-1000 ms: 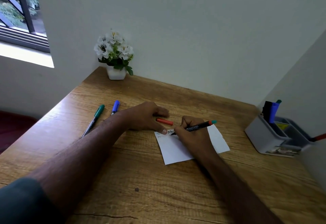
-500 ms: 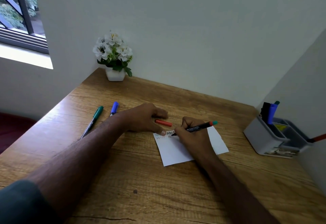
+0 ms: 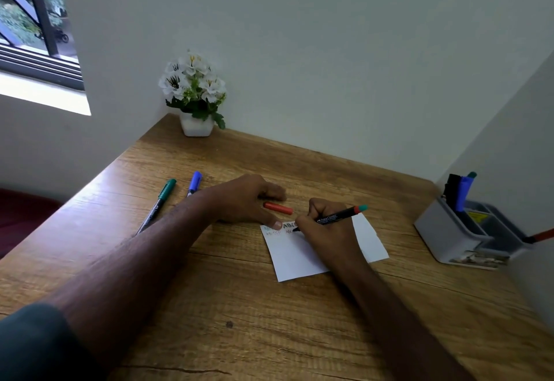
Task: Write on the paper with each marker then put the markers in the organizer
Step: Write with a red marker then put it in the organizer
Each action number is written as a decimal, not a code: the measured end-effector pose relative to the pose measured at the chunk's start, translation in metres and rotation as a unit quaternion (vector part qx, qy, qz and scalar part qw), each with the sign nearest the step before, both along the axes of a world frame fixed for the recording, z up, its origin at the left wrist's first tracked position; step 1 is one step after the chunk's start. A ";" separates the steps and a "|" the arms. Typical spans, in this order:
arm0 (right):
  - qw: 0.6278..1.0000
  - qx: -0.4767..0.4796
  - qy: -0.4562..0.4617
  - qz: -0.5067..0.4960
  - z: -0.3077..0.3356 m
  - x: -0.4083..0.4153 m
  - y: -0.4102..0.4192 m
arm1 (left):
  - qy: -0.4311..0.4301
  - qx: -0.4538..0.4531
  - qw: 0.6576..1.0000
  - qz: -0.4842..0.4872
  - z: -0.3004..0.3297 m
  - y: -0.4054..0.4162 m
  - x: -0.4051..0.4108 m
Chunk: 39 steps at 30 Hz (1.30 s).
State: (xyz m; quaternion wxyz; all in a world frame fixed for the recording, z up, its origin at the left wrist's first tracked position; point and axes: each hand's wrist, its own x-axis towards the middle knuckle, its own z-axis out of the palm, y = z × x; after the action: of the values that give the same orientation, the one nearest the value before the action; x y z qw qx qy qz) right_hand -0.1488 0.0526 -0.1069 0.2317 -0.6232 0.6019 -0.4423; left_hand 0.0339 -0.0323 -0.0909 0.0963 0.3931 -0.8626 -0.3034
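Right hand: the right hand (image 3: 325, 230) is clamped around a black Faber-Castell marker (image 3: 332, 218), its tip touching the white paper (image 3: 302, 257) near the top edge.
Left hand: the left hand (image 3: 242, 199) lies flat with fingers spread, a fingertip pinning the paper's top-left corner.
Paper: on the wooden desk (image 3: 239, 305), centre, with rows of small letters along its top.
Loose cap: a red cap (image 3: 278, 208) lies between the two hands, just beyond the paper.
Waiting markers: a green marker (image 3: 160, 200) and a blue marker (image 3: 194, 183) lie side by side, left of the forearm.
Organizer: the grey organizer (image 3: 449, 236) stands against the right wall, already holding several markers.
Backdrop: a white potted flower (image 3: 195, 95) sits in the far corner.
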 end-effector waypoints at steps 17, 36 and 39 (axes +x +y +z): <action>1.000 -0.005 -0.004 -0.015 0.000 0.000 0.000 | -0.004 0.005 1.000 0.001 0.001 0.002 0.000; 0.999 -0.010 -0.010 -0.029 -0.002 -0.002 -0.001 | -0.003 0.004 1.000 0.000 0.001 0.002 -0.001; 1.000 -0.009 -0.005 -0.026 -0.002 -0.002 -0.001 | -0.003 0.006 1.000 0.003 0.000 0.001 0.000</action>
State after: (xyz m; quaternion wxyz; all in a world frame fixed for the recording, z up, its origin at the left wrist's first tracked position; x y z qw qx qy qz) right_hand -0.1509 0.0515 -0.1088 0.2176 -0.6070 0.6126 -0.4570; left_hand 0.0343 -0.0317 -0.0909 0.0918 0.3973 -0.8599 -0.3070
